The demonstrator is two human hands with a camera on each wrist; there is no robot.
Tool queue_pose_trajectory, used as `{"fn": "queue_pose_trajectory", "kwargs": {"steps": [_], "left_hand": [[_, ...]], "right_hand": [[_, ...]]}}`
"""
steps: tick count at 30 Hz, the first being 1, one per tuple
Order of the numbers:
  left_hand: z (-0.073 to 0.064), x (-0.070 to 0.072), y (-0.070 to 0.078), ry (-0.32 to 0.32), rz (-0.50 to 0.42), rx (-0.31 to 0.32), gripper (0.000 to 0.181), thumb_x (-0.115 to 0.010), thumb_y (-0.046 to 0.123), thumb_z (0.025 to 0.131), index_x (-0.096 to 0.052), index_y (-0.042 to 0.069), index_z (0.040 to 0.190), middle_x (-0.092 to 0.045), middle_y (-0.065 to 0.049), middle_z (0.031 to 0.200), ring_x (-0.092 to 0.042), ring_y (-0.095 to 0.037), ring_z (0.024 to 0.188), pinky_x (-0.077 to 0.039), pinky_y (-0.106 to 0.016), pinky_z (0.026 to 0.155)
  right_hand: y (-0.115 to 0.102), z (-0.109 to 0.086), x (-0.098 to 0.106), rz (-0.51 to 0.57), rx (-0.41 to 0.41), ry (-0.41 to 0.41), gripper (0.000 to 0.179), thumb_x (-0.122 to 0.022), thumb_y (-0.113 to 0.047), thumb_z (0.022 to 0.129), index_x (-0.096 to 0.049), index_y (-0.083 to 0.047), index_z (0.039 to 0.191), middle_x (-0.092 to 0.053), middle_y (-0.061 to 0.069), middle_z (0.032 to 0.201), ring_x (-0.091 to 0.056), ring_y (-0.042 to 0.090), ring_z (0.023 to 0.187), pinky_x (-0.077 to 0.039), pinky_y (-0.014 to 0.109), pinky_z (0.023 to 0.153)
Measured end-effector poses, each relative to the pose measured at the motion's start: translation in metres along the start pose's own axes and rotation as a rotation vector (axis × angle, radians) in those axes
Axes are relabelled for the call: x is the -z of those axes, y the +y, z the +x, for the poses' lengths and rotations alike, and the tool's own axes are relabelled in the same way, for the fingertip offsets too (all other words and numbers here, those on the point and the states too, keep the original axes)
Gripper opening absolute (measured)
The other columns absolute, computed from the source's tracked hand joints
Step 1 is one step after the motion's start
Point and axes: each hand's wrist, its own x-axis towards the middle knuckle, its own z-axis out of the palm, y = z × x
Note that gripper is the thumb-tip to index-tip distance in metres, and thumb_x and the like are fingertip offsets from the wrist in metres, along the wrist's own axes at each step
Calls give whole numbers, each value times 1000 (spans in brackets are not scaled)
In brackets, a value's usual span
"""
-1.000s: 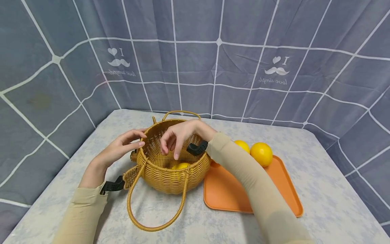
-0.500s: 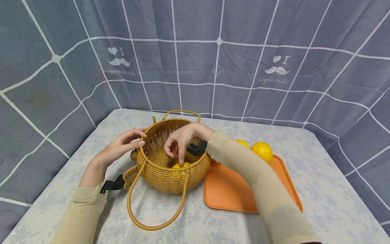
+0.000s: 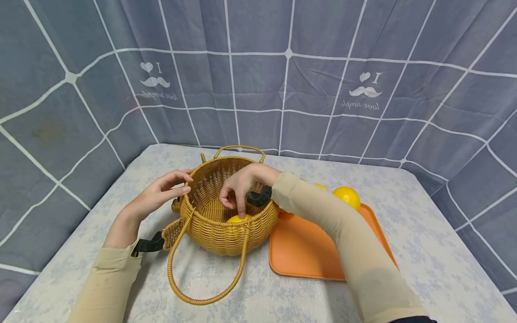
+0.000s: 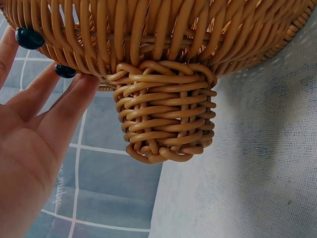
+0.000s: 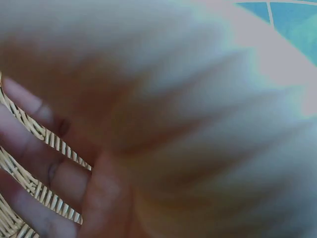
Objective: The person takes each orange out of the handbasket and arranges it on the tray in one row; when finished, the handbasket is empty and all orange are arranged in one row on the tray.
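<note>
A round wicker basket (image 3: 226, 235) stands on the table with its two loop handles folded out. My left hand (image 3: 151, 197) touches its left rim with fingers and thumb; in the left wrist view, the fingers lie against the weave beside two dark round beads. Inside the basket is my right hand (image 3: 240, 186), bent down at the wrist. Its thumb tip touches the top of an orange (image 3: 237, 220), mostly hidden behind the near wall. The other fingers hang loosely, and the right wrist view shows them apart over the wicker, though a blurred sleeve covers most of that view.
To the right lies an orange tray (image 3: 303, 251), partly under the right forearm. Another orange (image 3: 346, 198) sits at the tray's back, and one more (image 3: 321, 186) is mostly hidden by the sleeve. A grey-blue checked curtain (image 3: 262, 80) hangs behind the table.
My right hand has moved slightly right and down inside the basket, and its thumb has come onto the orange there. The left hand has stayed at the rim.
</note>
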Motion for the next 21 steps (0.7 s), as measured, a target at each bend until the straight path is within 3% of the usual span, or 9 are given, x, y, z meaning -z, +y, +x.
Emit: {"fn": "queue_pose_trajectory", "kwargs": {"steps": [7, 11, 17, 21], "left_hand": [[-1, 0, 0, -3, 6, 5, 30, -55, 17, 96, -49, -1, 119, -31, -12, 148, -25, -32, 136, -33, -28, 98], [-1, 0, -1, -4, 9, 8, 30, -55, 17, 96, -49, -1, 120, -30, -11, 148, -24, -32, 137, -32, -34, 100], [-1, 0, -1, -2, 10, 8, 31, -55, 18, 96, -49, -2, 120, -31, -11, 148, -25, -32, 136, -31, -34, 100], [-1, 0, 0, -5, 14, 5, 31, -55, 18, 96, -49, -2, 120, -30, -12, 148, -25, -33, 136, -29, -45, 102]], "right_hand": [[1, 0, 0, 9, 56, 47, 16, -76, -2, 77, -69, -1, 91, -65, 3, 91, -61, 16, 91, -48, 29, 85], [2, 0, 0, 27, 97, 50, 12, -73, 0, 79, -70, 0, 91, -66, 5, 90, -62, 19, 90, -48, 31, 85], [3, 0, 1, 16, 146, 83, 7, -71, 4, 80, -70, 1, 86, -62, 3, 90, -59, 17, 86, -48, 30, 81], [5, -1, 0, 2, 133, 133, 6, -69, 5, 81, -70, 3, 86, -62, 4, 92, -59, 17, 86, -48, 29, 80]]}}
